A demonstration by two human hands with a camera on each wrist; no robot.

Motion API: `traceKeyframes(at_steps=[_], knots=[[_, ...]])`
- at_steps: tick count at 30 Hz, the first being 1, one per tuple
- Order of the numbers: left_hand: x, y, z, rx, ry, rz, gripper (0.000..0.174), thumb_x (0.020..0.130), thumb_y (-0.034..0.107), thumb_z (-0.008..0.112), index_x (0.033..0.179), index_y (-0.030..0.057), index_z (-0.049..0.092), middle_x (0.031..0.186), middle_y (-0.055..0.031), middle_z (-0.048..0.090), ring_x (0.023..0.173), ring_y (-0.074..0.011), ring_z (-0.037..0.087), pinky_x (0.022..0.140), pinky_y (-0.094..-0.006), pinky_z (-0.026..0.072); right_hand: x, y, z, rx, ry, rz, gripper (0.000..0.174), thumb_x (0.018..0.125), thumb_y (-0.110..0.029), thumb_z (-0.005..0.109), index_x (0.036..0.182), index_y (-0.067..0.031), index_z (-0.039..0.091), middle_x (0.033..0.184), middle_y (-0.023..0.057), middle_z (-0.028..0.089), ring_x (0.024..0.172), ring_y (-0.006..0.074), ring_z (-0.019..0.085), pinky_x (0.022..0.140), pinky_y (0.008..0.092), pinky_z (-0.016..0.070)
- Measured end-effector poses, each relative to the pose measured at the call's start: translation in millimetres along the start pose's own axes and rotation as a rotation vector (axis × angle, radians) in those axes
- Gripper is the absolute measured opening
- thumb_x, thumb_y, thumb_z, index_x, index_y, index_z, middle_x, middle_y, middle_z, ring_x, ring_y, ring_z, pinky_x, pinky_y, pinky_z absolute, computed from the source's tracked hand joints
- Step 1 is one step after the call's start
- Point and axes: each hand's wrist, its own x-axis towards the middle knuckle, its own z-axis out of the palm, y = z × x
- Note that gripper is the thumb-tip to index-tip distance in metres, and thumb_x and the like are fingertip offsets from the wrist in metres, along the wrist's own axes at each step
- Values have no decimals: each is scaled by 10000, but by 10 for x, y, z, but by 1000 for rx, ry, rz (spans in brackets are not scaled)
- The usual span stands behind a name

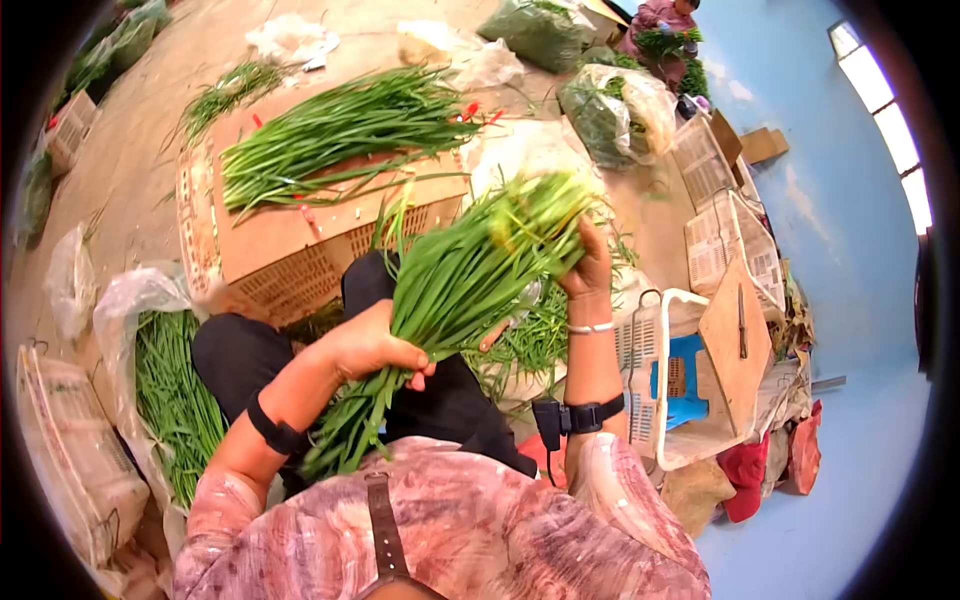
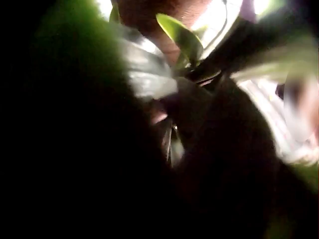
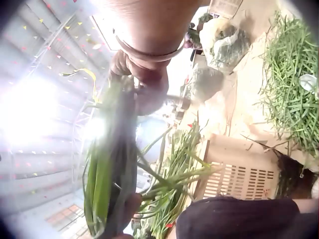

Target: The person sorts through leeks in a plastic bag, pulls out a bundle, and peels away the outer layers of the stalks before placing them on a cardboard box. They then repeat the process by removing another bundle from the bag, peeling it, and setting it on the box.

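A thick bunch of garlic chives [image 1: 470, 265] is held slantwise over the lap. My left hand [image 1: 375, 345] grips it toward the leafy end, thumb laid across the leaves. At the pale stem end, my right hand [image 1: 590, 262] holds the bunch from its side; the right wrist view shows those fingers [image 3: 149, 89] curled at the stems. Dark, blurred leaves fill most of the left wrist view and hide the left fingers there. Ahead, a larger pile of chives [image 1: 345, 135] lies on a cardboard-topped crate [image 1: 285, 250].
Loose chives [image 1: 535, 335] lie on the floor beyond the right knee. A plastic bag of chives [image 1: 175, 390] stands by the left leg. White crates [image 1: 640, 370] line the right side before a blue wall [image 1: 800, 150]. Another person [image 1: 660, 35] sits at the back among filled bags [image 1: 615, 110].
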Motion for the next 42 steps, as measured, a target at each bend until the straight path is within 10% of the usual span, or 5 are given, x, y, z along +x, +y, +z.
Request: traceKeyframes(at_steps=[9, 19, 24, 40, 42], knots=[[-26, -128, -37, -195, -4, 109, 351, 651, 109, 691, 907, -75, 536, 649, -136, 547, 447, -155, 502, 437, -266, 410, -271, -135, -219, -90, 43, 196, 444, 827, -58, 554, 1251, -21, 428, 934, 178, 617, 704, 180, 619, 475, 239, 497], [-185, -432, -363, -462, -254, -6, 374, 636, 76, 676, 919, -82, 489, 617, -124, 508, 376, -119, 408, 381, -265, 318, -320, 177, -488, 291, -138, 590, 378, 830, -266, 616, 1091, -41, 459, 994, 182, 599, 773, 175, 599, 509, 234, 493], [-301, -365, -286, -523, -176, -28, 454, 622, 74, 668, 986, -108, 467, 602, -147, 499, 359, -120, 410, 358, -275, 315, -330, 265, -223, 22, -44, 407, 547, 777, -135, 665, 1234, 6, 401, 1097, 166, 573, 923, 267, 618, 797, 371, 534], [-533, -485, -577, -242, -99, -85, 520, 621, 76, 687, 1048, -108, 455, 680, -206, 565, 385, -150, 437, 336, -256, 318, -131, -266, -825, -239, -173, 304, 97, 814, -99, 580, 824, -5, 601, 624, 12, 559, 418, 44, 419, 361, 150, 319], [-548, -456, -530, -245, -84, -85, 533, 622, 74, 690, 1067, -97, 450, 690, -208, 571, 394, -151, 447, 339, -252, 323, -119, -410, -932, -220, 198, 243, 171, 830, -151, 611, 889, 9, 600, 639, 30, 577, 440, 49, 452, 367, 149, 328]])
